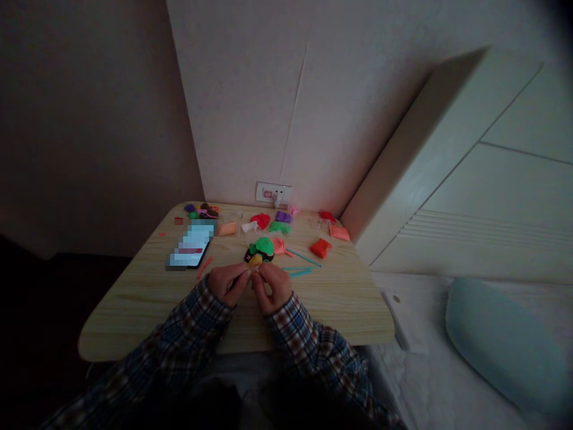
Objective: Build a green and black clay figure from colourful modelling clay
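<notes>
Close together over the table's middle, my left hand (229, 283) and my right hand (272, 286) both pinch at a small yellow piece (255, 261) that looks like modelling clay, perhaps in clear wrapping. Their fingertips almost meet, hiding its lower end. Just beyond lies a rounded green clay lump (262, 245) on a dark piece (268, 258) with small markings. A pinkish clay packet (278, 245) sits right of the green lump. Thin blue sticks or strips (301, 273) lie beside my right hand, and an orange-pink strip (204, 267) lies beyond my left hand.
A lit phone (191, 245) lies at the left of the wooden table (134, 310). Coloured clay packets, such as a red one (320, 248) and a green one (280, 227), line the back. A socket (274, 193) is on the wall; a pillow (501, 346) lies right.
</notes>
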`<state>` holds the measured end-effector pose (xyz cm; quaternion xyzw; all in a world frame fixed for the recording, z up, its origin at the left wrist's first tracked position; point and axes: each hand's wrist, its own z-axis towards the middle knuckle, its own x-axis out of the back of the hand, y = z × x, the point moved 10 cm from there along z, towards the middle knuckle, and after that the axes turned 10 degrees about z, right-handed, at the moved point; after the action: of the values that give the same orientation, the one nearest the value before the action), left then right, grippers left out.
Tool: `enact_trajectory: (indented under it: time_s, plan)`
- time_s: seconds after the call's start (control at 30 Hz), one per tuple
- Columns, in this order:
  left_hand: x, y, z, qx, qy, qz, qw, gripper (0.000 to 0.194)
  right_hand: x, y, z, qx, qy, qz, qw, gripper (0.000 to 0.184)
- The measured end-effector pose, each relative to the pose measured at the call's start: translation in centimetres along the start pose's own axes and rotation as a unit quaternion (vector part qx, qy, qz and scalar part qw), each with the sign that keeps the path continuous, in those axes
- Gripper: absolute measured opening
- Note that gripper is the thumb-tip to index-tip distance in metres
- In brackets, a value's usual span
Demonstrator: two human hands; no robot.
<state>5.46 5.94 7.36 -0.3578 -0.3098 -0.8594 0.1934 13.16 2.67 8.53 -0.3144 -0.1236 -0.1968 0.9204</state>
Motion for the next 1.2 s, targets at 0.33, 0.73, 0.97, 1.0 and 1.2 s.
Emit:
enact_trajectory:
  time_s: [0.33,0.73,0.97,1.0,1.2]
  plan:
    - [-1.1,0.6,0.3,0.056,0.051,-0.018,0.997,0.031,1.7,-0.2,-0.1,-0.022,0.036,-0.021,0.999,0.024]
    - [1.2,5.9,1.8,0.008,0.025,-0.115,0.993,0.027,5.7,-3.8,1.2,-0.072,0.061,-0.056,0.994,0.022]
    - [2.2,6.2,3.1,-0.06,0.109,0.071,0.99,0.027,4.2,0.2,2.2,-0.165,-0.069,-0.136,0.974,0.017]
    - [2.5,6.2,3.1,-0.064,0.124,0.081,0.987,0.026,4.0,0.3,2.3,-0.157,-0.084,-0.156,0.972,0.018]
    - [4.8,6.2,2.3,-0.044,0.179,0.071,0.98,0.009,3.5,-2.0,3.0,-0.09,-0.071,-0.185,0.976,0.022]
